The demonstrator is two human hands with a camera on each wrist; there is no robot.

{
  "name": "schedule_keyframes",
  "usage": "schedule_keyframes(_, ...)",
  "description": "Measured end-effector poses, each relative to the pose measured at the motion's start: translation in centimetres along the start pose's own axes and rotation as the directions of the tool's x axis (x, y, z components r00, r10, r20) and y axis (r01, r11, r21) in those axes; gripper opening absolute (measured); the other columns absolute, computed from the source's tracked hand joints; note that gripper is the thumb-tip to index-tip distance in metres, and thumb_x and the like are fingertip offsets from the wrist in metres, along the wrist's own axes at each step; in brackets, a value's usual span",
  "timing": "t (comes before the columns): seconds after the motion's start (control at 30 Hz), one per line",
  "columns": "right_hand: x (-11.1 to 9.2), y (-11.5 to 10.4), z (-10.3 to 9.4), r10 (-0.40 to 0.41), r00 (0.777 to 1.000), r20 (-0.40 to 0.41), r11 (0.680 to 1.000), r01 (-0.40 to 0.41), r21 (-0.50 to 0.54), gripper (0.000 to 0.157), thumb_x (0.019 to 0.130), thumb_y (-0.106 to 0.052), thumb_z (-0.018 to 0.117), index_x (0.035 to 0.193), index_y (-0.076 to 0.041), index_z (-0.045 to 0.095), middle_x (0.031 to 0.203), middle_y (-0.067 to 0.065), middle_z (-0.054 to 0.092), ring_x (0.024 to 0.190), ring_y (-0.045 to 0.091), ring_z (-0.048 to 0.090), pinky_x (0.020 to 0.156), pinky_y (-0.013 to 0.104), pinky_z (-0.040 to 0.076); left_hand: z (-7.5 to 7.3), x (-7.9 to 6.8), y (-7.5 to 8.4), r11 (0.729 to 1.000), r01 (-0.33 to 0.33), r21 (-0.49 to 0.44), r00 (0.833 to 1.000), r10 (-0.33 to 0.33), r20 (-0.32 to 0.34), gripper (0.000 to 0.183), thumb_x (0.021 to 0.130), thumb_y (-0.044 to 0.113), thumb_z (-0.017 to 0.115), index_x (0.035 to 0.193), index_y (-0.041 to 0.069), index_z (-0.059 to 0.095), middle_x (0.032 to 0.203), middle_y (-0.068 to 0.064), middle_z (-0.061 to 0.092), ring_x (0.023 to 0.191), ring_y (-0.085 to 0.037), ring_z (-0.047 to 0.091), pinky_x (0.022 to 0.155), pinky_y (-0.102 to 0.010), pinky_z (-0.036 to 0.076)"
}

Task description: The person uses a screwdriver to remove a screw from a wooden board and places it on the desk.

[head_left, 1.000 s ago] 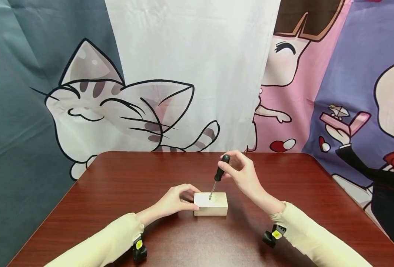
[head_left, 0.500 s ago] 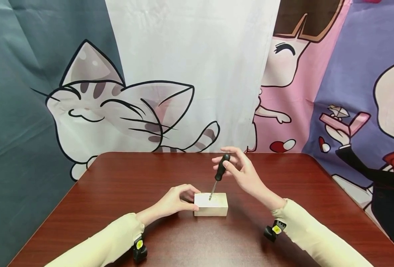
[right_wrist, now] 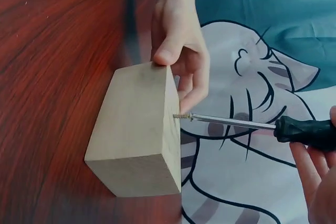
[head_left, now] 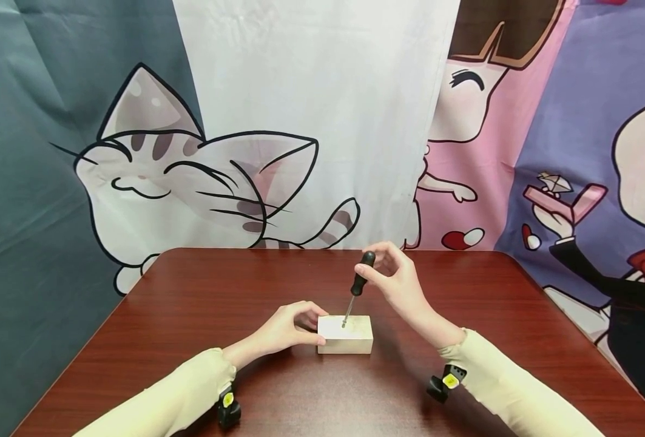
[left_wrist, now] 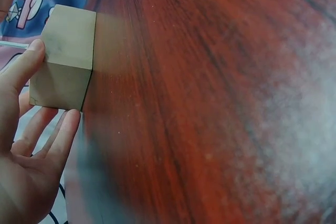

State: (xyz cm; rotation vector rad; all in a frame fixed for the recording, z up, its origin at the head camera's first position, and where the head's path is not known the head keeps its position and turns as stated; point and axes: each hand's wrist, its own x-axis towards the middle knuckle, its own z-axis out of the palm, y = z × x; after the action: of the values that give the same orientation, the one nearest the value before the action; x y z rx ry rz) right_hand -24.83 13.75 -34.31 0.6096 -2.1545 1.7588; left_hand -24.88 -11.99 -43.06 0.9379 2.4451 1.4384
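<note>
A pale wooden block lies on the table, and my left hand grips its left end between thumb and fingers. In the left wrist view the thumb presses one face of the block while the fingers reach round its end. My right hand pinches the black handle of a screwdriver, which leans slightly to the right. The right wrist view shows the screwdriver with its tip at the head of a screw; part of the screw's thread stands out of the block's top face.
The reddish-brown wooden table extends around the block on all sides. Behind it hangs a cloth backdrop printed with a cat and cartoon figures. A small black camera is strapped to each wrist.
Half a second ago the right fingers were spread away from the handle; now they have closed in on it again. The left hand and block have stayed still.
</note>
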Motion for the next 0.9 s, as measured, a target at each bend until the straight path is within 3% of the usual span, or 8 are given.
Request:
schedule_keyframes(0.2, -0.06, 0.01, -0.42, 0.023, 0.991, 0.131, 0.993, -0.037, 0.110, 0.031, 0.093, -0.014, 0.069, 0.123, -0.008, 0.064, 0.104, -0.004, 0.074, 0.091, 0.014, 0.071, 0.079, 0.035, 0.064, -0.10, 0.04, -0.06, 1.000, -0.003, -0.001, 1.000, 0.003, 0.000, 0.045, 0.077, 0.025, 0.086, 0.117, 0.019, 0.067, 0.106, -0.006, 0.070, 0.094, -0.014, 0.070, 0.079, -0.019, 0.060)
schedule_keyframes(0.37, -0.20, 0.36, -0.24, -0.069, 0.977, 0.203, 0.989, 0.040, 0.145, 0.035, 0.100, -0.011, 0.057, 0.135, -0.007, 0.054, 0.114, 0.001, 0.072, 0.104, 0.025, 0.071, 0.086, 0.033, 0.062, -0.11, 0.03, -0.19, 1.000, 0.000, -0.001, 1.000, 0.000, 0.000, 0.045, 0.077, 0.025, 0.086, 0.117, 0.020, 0.067, 0.106, -0.006, 0.070, 0.095, -0.015, 0.070, 0.079, -0.019, 0.060)
schedule_keyframes(0.53, -0.48, 0.56, 0.19, -0.129, 0.982, 0.140, 0.989, 0.117, 0.090, 0.034, 0.099, -0.007, 0.058, 0.133, -0.008, 0.051, 0.117, 0.004, 0.070, 0.104, 0.019, 0.071, 0.084, 0.032, 0.062, 0.01, 0.04, -0.45, 1.000, 0.010, 0.000, 1.000, -0.010, -0.001, 0.044, 0.077, 0.026, 0.086, 0.116, 0.021, 0.067, 0.106, -0.006, 0.070, 0.096, -0.016, 0.070, 0.079, -0.019, 0.060)
schedule_keyframes(0.73, -0.48, 0.38, 0.31, -0.088, 0.996, 0.004, 0.995, 0.088, -0.050, 0.040, 0.087, -0.011, 0.076, 0.124, -0.015, 0.062, 0.096, 0.006, 0.067, 0.076, 0.014, 0.068, 0.070, 0.023, 0.059, 0.08, 0.09, -0.57, 1.000, 0.010, -0.003, 1.000, -0.010, 0.001, 0.043, 0.077, 0.026, 0.085, 0.117, 0.021, 0.067, 0.106, -0.006, 0.070, 0.096, -0.016, 0.070, 0.079, -0.019, 0.060)
schedule_keyframes(0.9, -0.26, 0.06, -0.06, -0.068, 0.998, 0.015, 0.995, 0.069, -0.066, 0.040, 0.086, -0.013, 0.078, 0.123, -0.019, 0.065, 0.087, 0.008, 0.067, 0.078, 0.018, 0.066, 0.072, 0.024, 0.056, 0.04, 0.09, -0.48, 1.000, 0.010, 0.002, 1.000, -0.010, 0.000, 0.044, 0.077, 0.026, 0.086, 0.117, 0.021, 0.067, 0.106, -0.005, 0.069, 0.096, -0.015, 0.070, 0.079, -0.018, 0.060)
